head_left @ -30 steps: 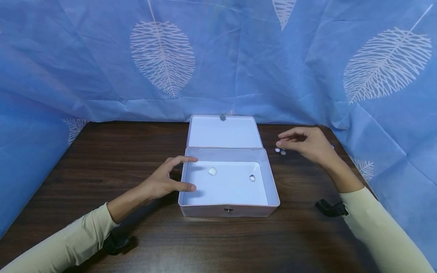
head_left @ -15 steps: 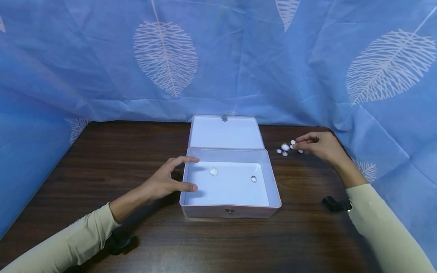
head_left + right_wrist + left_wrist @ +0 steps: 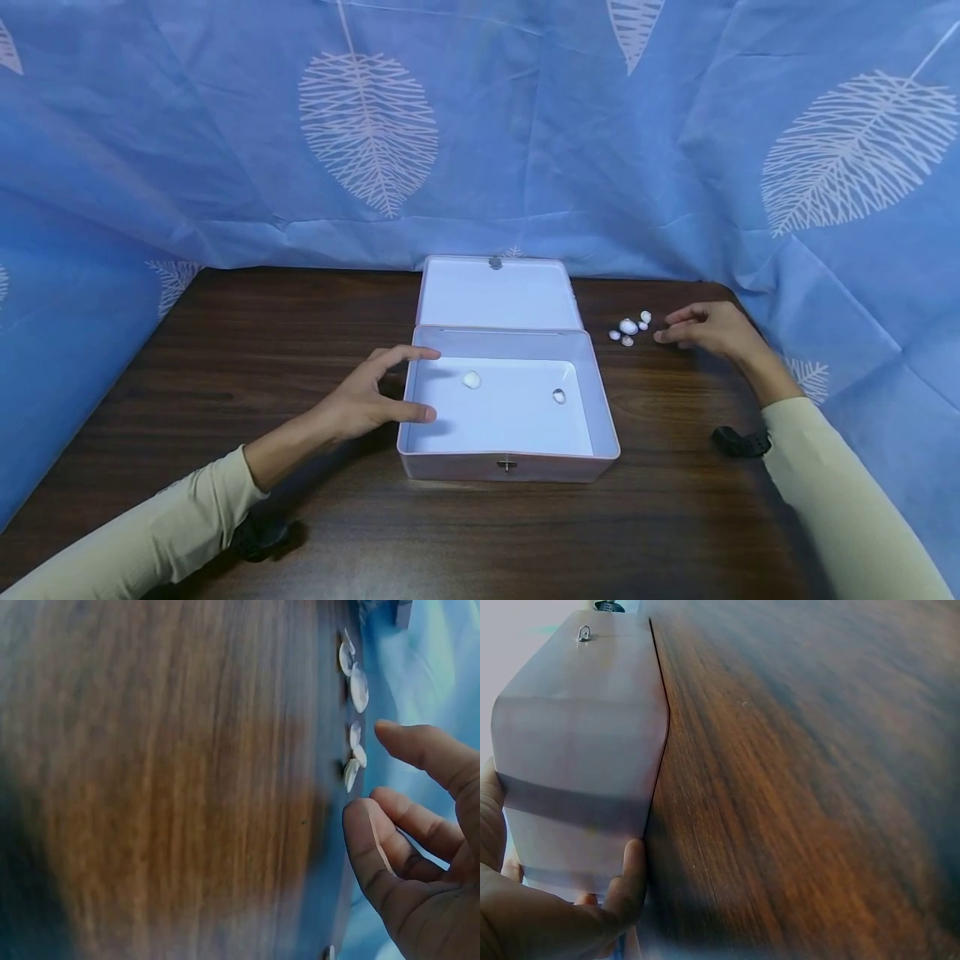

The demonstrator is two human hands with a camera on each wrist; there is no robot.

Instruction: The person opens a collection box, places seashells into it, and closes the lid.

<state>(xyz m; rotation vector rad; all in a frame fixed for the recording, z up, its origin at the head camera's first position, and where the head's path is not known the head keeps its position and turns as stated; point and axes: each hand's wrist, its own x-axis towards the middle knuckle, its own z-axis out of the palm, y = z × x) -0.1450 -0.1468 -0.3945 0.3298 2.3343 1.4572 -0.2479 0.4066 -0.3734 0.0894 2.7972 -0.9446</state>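
A white lidded box (image 3: 506, 467) stands with its lid folded back. Inside it lie a white shell (image 3: 472, 380) and another small shell (image 3: 558, 397). My left hand (image 3: 356, 396) grips the box's left side, thumb and index finger over the rim; in the left wrist view its fingers touch the outer wall. Right of the box, several small white shells (image 3: 628, 327) lie on the table, also visible in the right wrist view as shells (image 3: 359, 688). My right hand (image 3: 708, 327) hovers just right of them, thumb and fingers apart, nothing visible between them.
Dark wooden table (image 3: 337, 517) under everything. A blue leaf-patterned curtain (image 3: 525, 150) hangs along the back and sides. One more shell (image 3: 331, 952) shows at the bottom edge of the right wrist view. A metal clasp (image 3: 506, 463) sits on the box's front.
My right hand has moved right and slightly nearer, uncovering the shells on the table. The left hand stays on the box. The two shells in the box have not moved.
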